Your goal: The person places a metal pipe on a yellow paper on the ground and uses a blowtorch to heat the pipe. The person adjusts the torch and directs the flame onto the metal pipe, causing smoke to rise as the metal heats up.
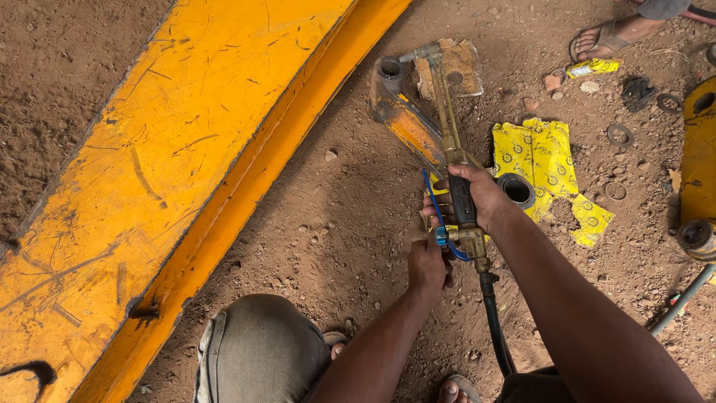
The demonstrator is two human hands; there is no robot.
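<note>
My right hand grips the dark handle of a brass gas cutting torch, whose long tubes reach up to a bent nozzle above the ring end of a yellow steel link arm lying on the dirt. My left hand is closed at the torch's rear valve block, fingers by the blue knob. A black hose and a thin blue hose run back from the torch toward me.
A big scratched yellow steel boom crosses the left side. A yellow patterned cloth lies by the link's other ring. Another person's sandalled foot is top right. Washers and another yellow part lie right. My knee is below.
</note>
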